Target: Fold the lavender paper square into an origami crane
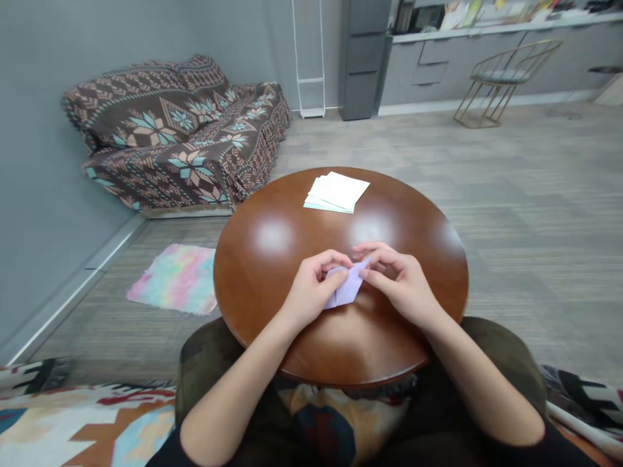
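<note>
A small folded piece of purple paper (347, 291) is held between my two hands, just above the near half of the round brown table (263, 311). My left hand (318, 282) pinches its left side, thumb on top and fingers behind. With thumb and fingertips, my right hand (396, 279) grips a pointed corner at the paper's upper right. Parts of the paper are hidden behind my fingers. Toward the far edge of the table lies a loose, fanned stack of white and pale green paper sheets (338, 191).
A sofa (185, 130) under a patterned cover stands at the back left, with a fluffy pastel rug (175, 279) on the floor. Gray kitchen cabinets (438, 68) and a gold-framed chair (501, 76) are at the back right. My legs are under the table's near edge.
</note>
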Tool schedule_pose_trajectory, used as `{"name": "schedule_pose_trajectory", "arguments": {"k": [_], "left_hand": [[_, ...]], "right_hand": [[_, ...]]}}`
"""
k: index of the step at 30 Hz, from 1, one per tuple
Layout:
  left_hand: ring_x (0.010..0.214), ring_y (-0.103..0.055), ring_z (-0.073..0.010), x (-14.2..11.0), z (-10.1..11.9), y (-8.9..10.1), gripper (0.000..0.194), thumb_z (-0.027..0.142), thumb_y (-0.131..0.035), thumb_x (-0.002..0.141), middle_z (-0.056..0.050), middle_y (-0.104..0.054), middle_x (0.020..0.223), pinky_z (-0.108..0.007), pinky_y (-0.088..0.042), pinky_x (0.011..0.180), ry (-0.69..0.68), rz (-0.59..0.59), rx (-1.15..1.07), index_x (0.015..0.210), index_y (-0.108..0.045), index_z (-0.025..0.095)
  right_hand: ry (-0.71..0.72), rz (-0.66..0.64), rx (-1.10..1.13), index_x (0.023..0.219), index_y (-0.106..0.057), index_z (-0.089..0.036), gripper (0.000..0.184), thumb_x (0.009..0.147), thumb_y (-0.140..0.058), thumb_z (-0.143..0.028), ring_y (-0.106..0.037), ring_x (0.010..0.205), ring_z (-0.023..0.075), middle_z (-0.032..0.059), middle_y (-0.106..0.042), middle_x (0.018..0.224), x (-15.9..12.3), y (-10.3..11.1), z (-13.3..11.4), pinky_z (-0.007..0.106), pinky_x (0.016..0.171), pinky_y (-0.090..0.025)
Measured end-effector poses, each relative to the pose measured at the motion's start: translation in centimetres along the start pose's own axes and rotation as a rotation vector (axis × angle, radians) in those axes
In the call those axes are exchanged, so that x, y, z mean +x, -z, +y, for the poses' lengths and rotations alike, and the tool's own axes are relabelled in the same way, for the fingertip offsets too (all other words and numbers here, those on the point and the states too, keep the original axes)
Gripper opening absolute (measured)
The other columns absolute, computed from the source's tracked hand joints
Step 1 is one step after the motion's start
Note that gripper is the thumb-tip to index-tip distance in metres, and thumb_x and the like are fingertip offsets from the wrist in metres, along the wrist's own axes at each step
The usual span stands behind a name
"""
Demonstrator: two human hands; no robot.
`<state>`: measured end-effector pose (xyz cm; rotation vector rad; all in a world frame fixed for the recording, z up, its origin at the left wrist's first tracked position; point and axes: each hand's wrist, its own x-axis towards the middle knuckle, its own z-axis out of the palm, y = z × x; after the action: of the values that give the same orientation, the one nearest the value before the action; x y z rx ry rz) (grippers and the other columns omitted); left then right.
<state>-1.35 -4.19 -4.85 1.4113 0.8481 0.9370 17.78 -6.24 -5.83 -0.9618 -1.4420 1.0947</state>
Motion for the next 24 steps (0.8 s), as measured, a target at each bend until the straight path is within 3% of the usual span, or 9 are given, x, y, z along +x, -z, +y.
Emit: {"name": "schedule_pose_trajectory", "arguments": {"k": [5,12,19,24], "left_hand": [[0.066,-0.053,-0.0113,0.0,-0.1,0.0,0.026,0.038,-0.078,0.080,-0.001,-0.067,0.077,-0.023,-0.038,0.063,0.060,-0.038,0.067,0.084,-0.068,0.014],[0.069,-0.055,-0.0131,0.0,0.2,0.1,0.031,0.043,-0.075,0.084,-0.002,-0.067,0.077,-0.024,-0.039,0.065,0.120,-0.132,0.144,0.085,-0.073,0.012],[0.069,-0.055,-0.0124,0.0,-0.3,0.0,0.029,0.043,-0.077,0.083,-0.001,-0.067,0.077,-0.023,-0.039,0.065,0.106,-0.093,0.095,0.089,-0.074,0.014],[0.070,-0.056,-0.0124,0.1,-0.4,0.0,0.025,0.038,-0.080,0.081,-0.002,-0.069,0.077,-0.023,-0.039,0.065,0.127,-0.111,0.014,0.085,-0.076,0.014]], "right_hand": [[0.003,-0.052,-0.073,0.081,-0.069,-0.020,0.010,0.090,-0.069,-0.024,-0.066,0.103,0.0231,0.0085,-0.064,0.117,-0.1,0.1,-0.1,0.036,0.087,-0.054],[0.045,-0.091,-0.147,0.086,-0.070,-0.021,0.004,0.089,-0.068,-0.018,-0.068,0.099,0.0225,0.0080,-0.064,0.114,-0.2,0.9,-0.4,0.036,0.084,-0.054],[0.104,-0.074,-0.225,0.082,-0.072,-0.021,0.013,0.093,-0.065,-0.020,-0.067,0.104,0.0240,0.0087,-0.068,0.111,-0.3,1.1,-0.3,0.035,0.083,-0.054],[0.101,-0.070,-0.195,0.087,-0.072,-0.022,0.007,0.091,-0.067,-0.019,-0.068,0.103,0.0238,0.0085,-0.067,0.113,-0.4,1.0,-0.4,0.035,0.083,-0.056]]}}
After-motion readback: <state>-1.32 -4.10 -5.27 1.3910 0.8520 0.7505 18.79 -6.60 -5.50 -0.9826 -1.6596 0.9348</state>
